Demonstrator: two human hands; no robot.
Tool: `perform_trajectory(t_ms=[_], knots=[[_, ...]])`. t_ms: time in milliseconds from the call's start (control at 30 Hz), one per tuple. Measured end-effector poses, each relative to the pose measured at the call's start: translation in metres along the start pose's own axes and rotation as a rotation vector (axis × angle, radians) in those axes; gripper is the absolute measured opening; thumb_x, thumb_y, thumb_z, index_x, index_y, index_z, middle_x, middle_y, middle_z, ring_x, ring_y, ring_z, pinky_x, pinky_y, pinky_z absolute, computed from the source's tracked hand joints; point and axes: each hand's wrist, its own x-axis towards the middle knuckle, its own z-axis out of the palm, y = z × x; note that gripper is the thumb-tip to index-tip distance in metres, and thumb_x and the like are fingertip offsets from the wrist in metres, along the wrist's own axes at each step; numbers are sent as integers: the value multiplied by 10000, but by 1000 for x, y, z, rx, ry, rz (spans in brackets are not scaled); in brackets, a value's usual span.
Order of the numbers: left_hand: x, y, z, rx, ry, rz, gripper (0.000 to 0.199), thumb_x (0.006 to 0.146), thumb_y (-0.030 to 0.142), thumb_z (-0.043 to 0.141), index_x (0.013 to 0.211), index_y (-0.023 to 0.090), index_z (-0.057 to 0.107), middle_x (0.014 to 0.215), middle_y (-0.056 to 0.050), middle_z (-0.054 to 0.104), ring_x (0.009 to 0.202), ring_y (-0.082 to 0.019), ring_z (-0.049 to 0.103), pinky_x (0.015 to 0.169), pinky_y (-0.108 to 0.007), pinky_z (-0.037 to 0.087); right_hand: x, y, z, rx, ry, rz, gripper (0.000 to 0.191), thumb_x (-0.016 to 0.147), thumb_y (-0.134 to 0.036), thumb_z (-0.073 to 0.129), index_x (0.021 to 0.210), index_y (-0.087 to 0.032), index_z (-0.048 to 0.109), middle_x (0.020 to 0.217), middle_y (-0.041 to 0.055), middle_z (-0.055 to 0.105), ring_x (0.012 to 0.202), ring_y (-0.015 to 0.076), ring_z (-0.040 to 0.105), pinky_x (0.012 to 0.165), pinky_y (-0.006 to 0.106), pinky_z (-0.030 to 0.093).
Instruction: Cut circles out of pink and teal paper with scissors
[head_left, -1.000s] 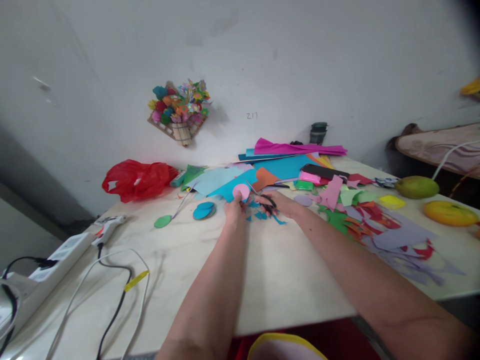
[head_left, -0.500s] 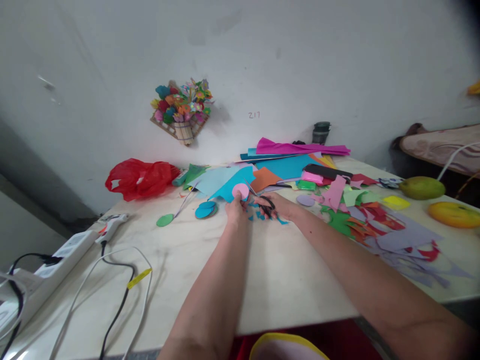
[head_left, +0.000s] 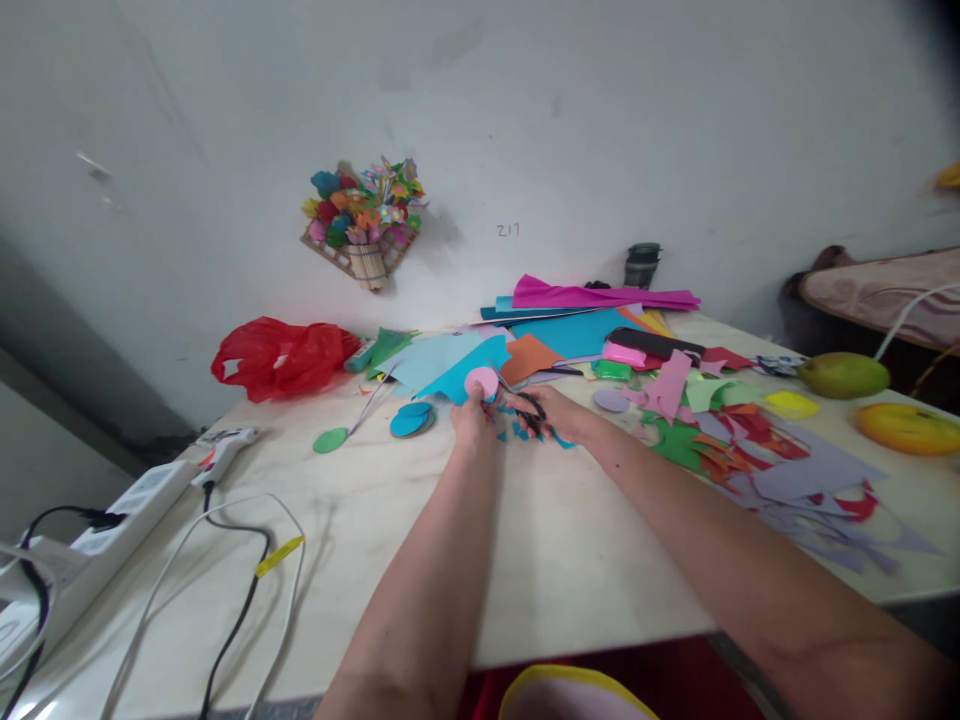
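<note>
Between the thumb and fingers of my left hand (head_left: 472, 410) is a pink paper circle (head_left: 481, 383), with a blue paper sheet (head_left: 469, 368) directly behind it. My right hand (head_left: 546, 408) is closed round the black handles of a pair of scissors (head_left: 532, 411). The blades point left and up, at the right edge of the pink circle. Small blue paper scraps (head_left: 517, 432) lie under my hands. To the left rest several stacked blue circles (head_left: 412, 420) and a green paper circle (head_left: 330, 440).
Coloured paper scraps (head_left: 806, 470) spread over the table's right side, beside a green mango (head_left: 844, 375) and a yellow one (head_left: 909, 430). A red plastic bag (head_left: 285, 358) sits at the back left. A white power strip (head_left: 135, 505) and cables occupy the near left. Paper sheets (head_left: 600, 298) lie at the back.
The scissor blades have closed and dropped slightly beside the pink circle; before, they stood apart. My left hand and the circle have hardly moved.
</note>
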Motion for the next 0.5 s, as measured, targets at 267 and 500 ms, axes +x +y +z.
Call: perform_trajectory(t_ms=[267, 500], knots=[[1, 0, 0, -14, -11, -9, 103, 871, 196, 642, 806, 164, 569, 788, -50, 711, 594, -125, 660, 593, -233, 553, 0, -1, 3, 15, 15, 6, 251, 805, -356, 684, 725, -163, 546, 509, -28, 549, 347, 78, 501, 230, 157, 261], [1, -1, -1, 0, 7, 1, 141, 841, 142, 662, 745, 167, 562, 703, -17, 673, 629, -139, 665, 659, -263, 561, -2, -3, 5, 4, 18, -3, 246, 799, -327, 681, 700, -168, 521, 500, -34, 537, 346, 76, 496, 233, 155, 266]])
